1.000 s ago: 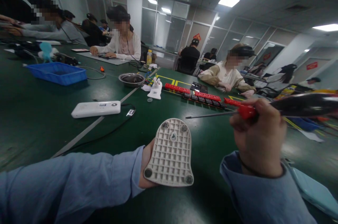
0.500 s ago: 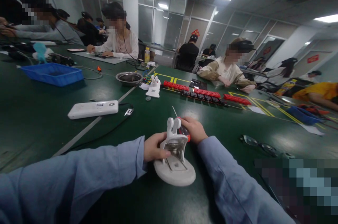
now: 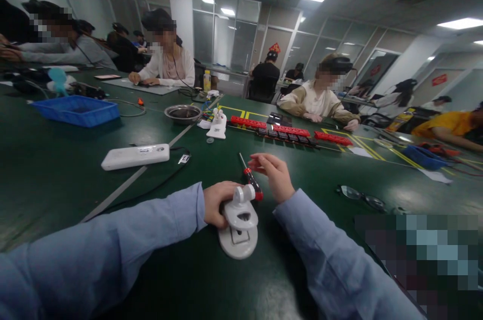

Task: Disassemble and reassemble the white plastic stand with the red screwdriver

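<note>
My left hand (image 3: 219, 201) grips a white plastic stand (image 3: 241, 244) from its left side. The stand has an oval base and a hinged upper part with two round lugs on top. Just beyond it, a red-and-black screwdriver (image 3: 252, 182) lies on the green table, its metal shaft pointing away and to the left. My right hand (image 3: 274, 174) is beside the screwdriver, apart from it, with thumb and fingers loosely parted and nothing seen in them.
A white rectangular device (image 3: 136, 156) with a cable lies at left, near a blue tray (image 3: 79, 111) and a metal bowl (image 3: 183, 113). Another white part (image 3: 218, 125) and red strips (image 3: 290, 131) are farther back. Glasses (image 3: 362, 196) rest at right. People sit across the table.
My right hand has let go of the screwdriver and lifted away from it. The white stand's upper part has tilted down toward its base under my left hand.
</note>
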`<action>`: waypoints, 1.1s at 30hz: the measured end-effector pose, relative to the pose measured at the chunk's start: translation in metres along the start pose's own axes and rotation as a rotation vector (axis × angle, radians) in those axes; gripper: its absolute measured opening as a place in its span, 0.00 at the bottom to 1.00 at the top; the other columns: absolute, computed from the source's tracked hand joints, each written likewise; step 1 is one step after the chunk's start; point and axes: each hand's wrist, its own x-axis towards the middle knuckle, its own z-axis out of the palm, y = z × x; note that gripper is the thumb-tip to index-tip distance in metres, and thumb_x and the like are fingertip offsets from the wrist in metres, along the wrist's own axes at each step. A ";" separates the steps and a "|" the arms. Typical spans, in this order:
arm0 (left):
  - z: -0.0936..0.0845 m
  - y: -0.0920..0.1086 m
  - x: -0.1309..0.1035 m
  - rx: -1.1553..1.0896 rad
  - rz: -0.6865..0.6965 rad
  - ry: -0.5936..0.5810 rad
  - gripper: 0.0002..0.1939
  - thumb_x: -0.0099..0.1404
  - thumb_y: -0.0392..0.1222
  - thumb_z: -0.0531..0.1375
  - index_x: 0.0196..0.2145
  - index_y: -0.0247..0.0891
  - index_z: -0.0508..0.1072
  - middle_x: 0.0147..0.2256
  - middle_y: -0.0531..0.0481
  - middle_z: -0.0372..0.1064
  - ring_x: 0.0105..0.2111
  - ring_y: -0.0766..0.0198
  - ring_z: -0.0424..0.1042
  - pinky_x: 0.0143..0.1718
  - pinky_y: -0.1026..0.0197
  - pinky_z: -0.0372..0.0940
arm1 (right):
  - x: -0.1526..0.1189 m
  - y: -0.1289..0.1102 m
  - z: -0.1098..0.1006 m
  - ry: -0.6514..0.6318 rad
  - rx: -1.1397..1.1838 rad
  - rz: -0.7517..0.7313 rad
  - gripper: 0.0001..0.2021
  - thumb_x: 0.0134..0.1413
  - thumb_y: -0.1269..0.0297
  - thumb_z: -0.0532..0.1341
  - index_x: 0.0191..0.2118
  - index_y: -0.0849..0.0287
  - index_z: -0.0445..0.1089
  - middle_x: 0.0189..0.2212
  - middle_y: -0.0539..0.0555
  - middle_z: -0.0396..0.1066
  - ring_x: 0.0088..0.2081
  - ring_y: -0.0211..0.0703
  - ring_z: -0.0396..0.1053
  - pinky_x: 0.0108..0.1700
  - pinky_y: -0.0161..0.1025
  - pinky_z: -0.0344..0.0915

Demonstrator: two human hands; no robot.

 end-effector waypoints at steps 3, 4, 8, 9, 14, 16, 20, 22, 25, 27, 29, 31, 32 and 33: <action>0.002 -0.005 -0.001 -0.059 -0.024 -0.054 0.28 0.37 0.33 0.61 0.41 0.39 0.72 0.40 0.47 0.68 0.42 0.50 0.64 0.46 0.52 0.57 | -0.008 -0.031 0.017 -0.218 0.516 0.066 0.27 0.58 0.50 0.39 0.31 0.62 0.69 0.24 0.54 0.70 0.26 0.37 0.68 0.28 0.33 0.64; 0.003 -0.009 -0.002 -0.086 -0.052 -0.060 0.25 0.38 0.33 0.61 0.39 0.38 0.72 0.39 0.47 0.68 0.39 0.51 0.66 0.43 0.52 0.59 | -0.010 -0.037 0.023 -0.275 0.668 0.087 0.27 0.56 0.48 0.43 0.23 0.62 0.68 0.18 0.52 0.67 0.21 0.36 0.65 0.25 0.32 0.61; 0.007 -0.021 -0.006 -0.100 -0.105 -0.024 0.23 0.38 0.35 0.62 0.37 0.37 0.72 0.35 0.47 0.68 0.37 0.52 0.66 0.39 0.54 0.61 | -0.012 -0.044 0.035 -0.346 0.802 0.033 0.27 0.51 0.47 0.52 0.10 0.61 0.60 0.08 0.48 0.57 0.15 0.33 0.58 0.23 0.32 0.56; 0.007 -0.022 -0.006 -0.081 -0.099 -0.020 0.23 0.38 0.36 0.62 0.38 0.37 0.72 0.36 0.47 0.68 0.38 0.52 0.66 0.40 0.54 0.61 | -0.011 -0.044 0.033 -0.365 0.805 0.015 0.27 0.51 0.47 0.52 0.09 0.61 0.59 0.08 0.49 0.56 0.15 0.33 0.58 0.23 0.33 0.56; 0.003 -0.017 -0.001 0.013 0.039 -0.041 0.34 0.36 0.39 0.62 0.47 0.45 0.69 0.47 0.49 0.65 0.49 0.48 0.60 0.53 0.51 0.48 | 0.009 -0.047 -0.010 -0.123 0.529 -0.033 0.29 0.54 0.45 0.43 0.10 0.58 0.54 0.10 0.49 0.57 0.16 0.35 0.59 0.22 0.34 0.56; 0.003 -0.016 -0.002 0.023 0.062 -0.039 0.37 0.36 0.40 0.63 0.48 0.45 0.67 0.51 0.48 0.62 0.52 0.48 0.57 0.55 0.51 0.44 | 0.019 -0.038 -0.030 0.033 0.040 0.055 0.27 0.56 0.48 0.41 0.14 0.59 0.58 0.15 0.51 0.62 0.21 0.37 0.63 0.27 0.34 0.59; 0.007 -0.015 -0.010 0.047 -0.078 0.125 0.49 0.33 0.39 0.66 0.55 0.41 0.57 0.57 0.44 0.50 0.56 0.48 0.49 0.57 0.52 0.38 | 0.029 0.010 -0.042 0.103 -0.504 0.323 0.13 0.54 0.63 0.52 0.23 0.60 0.66 0.25 0.56 0.68 0.34 0.46 0.67 0.37 0.40 0.59; 0.010 -0.013 -0.015 0.058 -0.177 0.199 0.54 0.32 0.39 0.67 0.58 0.39 0.51 0.57 0.42 0.50 0.55 0.47 0.49 0.57 0.51 0.39 | 0.028 0.037 -0.032 0.076 -0.545 0.415 0.09 0.53 0.67 0.54 0.26 0.62 0.67 0.29 0.58 0.69 0.37 0.48 0.66 0.40 0.43 0.59; 0.015 -0.008 -0.020 0.055 -0.242 0.238 0.56 0.32 0.36 0.68 0.59 0.41 0.48 0.54 0.43 0.54 0.52 0.48 0.54 0.54 0.49 0.44 | 0.025 0.063 -0.017 0.044 -0.531 0.479 0.08 0.54 0.63 0.56 0.33 0.63 0.66 0.35 0.55 0.67 0.39 0.43 0.65 0.43 0.46 0.60; 0.015 -0.006 -0.021 0.032 -0.252 0.269 0.57 0.32 0.35 0.67 0.59 0.43 0.46 0.52 0.44 0.54 0.49 0.50 0.58 0.53 0.48 0.47 | 0.025 0.066 -0.015 0.072 -0.476 0.473 0.09 0.54 0.62 0.56 0.34 0.63 0.66 0.38 0.56 0.66 0.43 0.45 0.63 0.47 0.49 0.57; 0.012 -0.004 -0.022 0.013 -0.250 0.295 0.58 0.32 0.34 0.67 0.59 0.43 0.44 0.51 0.44 0.55 0.46 0.52 0.61 0.52 0.48 0.49 | 0.026 0.061 -0.021 0.135 -0.382 0.445 0.09 0.54 0.62 0.55 0.30 0.63 0.67 0.38 0.59 0.66 0.48 0.50 0.59 0.50 0.50 0.53; 0.006 -0.002 -0.020 0.000 -0.223 0.307 0.59 0.31 0.34 0.67 0.59 0.43 0.42 0.50 0.45 0.55 0.44 0.53 0.62 0.52 0.49 0.49 | 0.028 0.049 -0.029 0.197 -0.241 0.413 0.11 0.55 0.61 0.52 0.28 0.61 0.65 0.38 0.60 0.66 0.49 0.51 0.58 0.50 0.48 0.53; 0.002 0.001 -0.018 -0.008 -0.201 0.313 0.59 0.31 0.33 0.67 0.59 0.43 0.42 0.49 0.45 0.55 0.44 0.54 0.63 0.52 0.49 0.49 | 0.029 0.041 -0.032 0.215 -0.151 0.403 0.12 0.55 0.59 0.50 0.29 0.61 0.65 0.38 0.60 0.66 0.48 0.50 0.59 0.49 0.47 0.55; -0.002 0.004 -0.016 -0.019 -0.176 0.318 0.59 0.31 0.33 0.67 0.59 0.43 0.42 0.49 0.45 0.56 0.43 0.54 0.63 0.52 0.49 0.49 | 0.029 0.033 -0.034 0.223 -0.050 0.398 0.13 0.56 0.58 0.48 0.30 0.61 0.64 0.37 0.59 0.67 0.46 0.48 0.62 0.47 0.44 0.58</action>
